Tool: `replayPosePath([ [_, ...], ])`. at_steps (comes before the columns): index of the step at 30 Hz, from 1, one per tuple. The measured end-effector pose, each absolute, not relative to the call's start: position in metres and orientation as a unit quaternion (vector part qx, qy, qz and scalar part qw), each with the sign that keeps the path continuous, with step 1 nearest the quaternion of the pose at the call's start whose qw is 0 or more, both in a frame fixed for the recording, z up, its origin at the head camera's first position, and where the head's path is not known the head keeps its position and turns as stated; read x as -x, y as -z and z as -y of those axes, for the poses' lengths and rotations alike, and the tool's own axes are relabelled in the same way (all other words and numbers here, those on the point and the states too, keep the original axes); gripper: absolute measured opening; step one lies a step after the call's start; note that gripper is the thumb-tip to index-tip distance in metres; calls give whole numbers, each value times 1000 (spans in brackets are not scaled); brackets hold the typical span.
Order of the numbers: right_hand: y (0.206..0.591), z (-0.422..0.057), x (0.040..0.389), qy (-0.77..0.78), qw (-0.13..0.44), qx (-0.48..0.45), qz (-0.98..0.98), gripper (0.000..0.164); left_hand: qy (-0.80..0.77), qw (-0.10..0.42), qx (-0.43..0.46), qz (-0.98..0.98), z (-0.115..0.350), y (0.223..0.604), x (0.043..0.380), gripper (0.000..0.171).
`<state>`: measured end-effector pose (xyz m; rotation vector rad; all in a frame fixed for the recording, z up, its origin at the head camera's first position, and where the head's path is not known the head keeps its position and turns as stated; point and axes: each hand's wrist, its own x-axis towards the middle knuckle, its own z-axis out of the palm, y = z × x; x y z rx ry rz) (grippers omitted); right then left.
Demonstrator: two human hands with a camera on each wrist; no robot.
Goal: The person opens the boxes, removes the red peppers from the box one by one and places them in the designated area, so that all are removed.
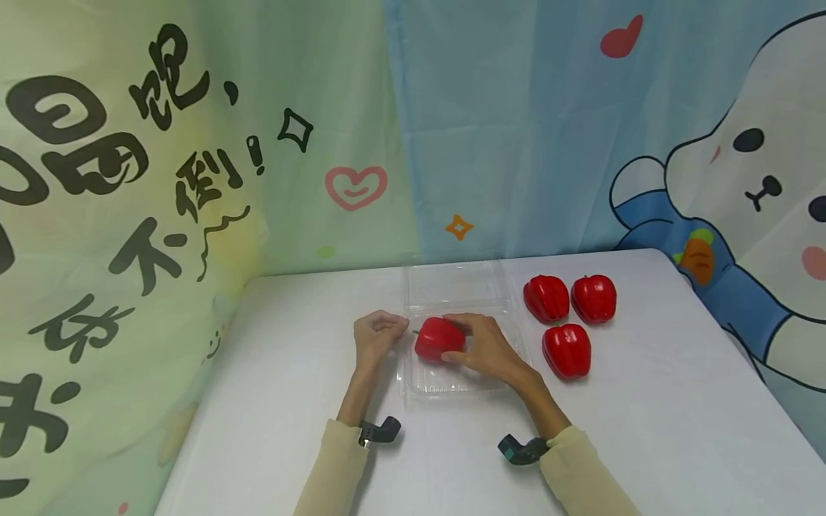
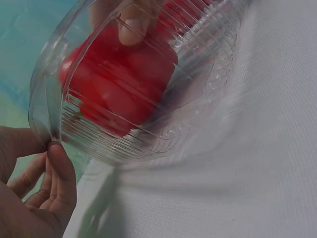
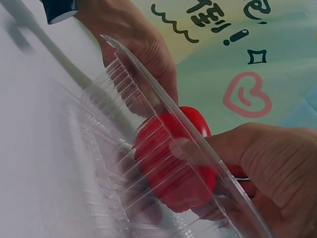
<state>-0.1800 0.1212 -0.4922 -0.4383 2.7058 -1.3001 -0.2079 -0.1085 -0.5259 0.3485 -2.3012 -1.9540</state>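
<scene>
In the head view a clear plastic clamshell box [image 1: 445, 390] lies with its lid [image 1: 454, 283] folded back toward the curtain. My right hand [image 1: 484, 347] grips a red bell pepper [image 1: 439, 340] inside the tray part, thumb on the near side and fingers on the far side. The pepper lies on its side, its stem pointing left. My left hand [image 1: 377, 337] is at the box's left rim. Up close in the left wrist view, its thumb and finger [image 2: 62, 161] pinch that rim [image 2: 54, 134]. Through the ribbed wall the right wrist view shows the pepper [image 3: 173, 158].
Three more red bell peppers stand right of the box: one at the back [image 1: 546, 298], one farther right [image 1: 594, 299] and one nearer [image 1: 567, 351]. A white cloth covers the table [image 1: 290, 344]. Behind it hangs a printed curtain [image 1: 310, 208].
</scene>
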Motion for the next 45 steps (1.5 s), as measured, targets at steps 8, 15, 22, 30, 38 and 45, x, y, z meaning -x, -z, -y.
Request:
replayPosePath([
  [8, 492, -125, 178, 425, 45, 159, -890, 80, 638, 52, -121, 759, 109, 526, 207, 8],
  [15, 493, -128, 177, 432, 49, 168, -885, 78, 641, 53, -116, 757, 110, 529, 206, 11],
  [22, 495, -130, 176, 431, 41, 174, -885, 78, 651, 55, -108, 749, 111, 530, 208, 12],
  [30, 494, -131, 173, 440, 32, 170, -881, 77, 648, 56, -108, 752, 110, 531, 209, 11],
  [38, 494, -131, 173, 445, 14, 184, -876, 77, 647, 62, -109, 752, 110, 530, 209, 13],
  [45, 495, -132, 173, 441, -1, 194, -876, 78, 648, 63, -109, 751, 109, 528, 209, 13],
])
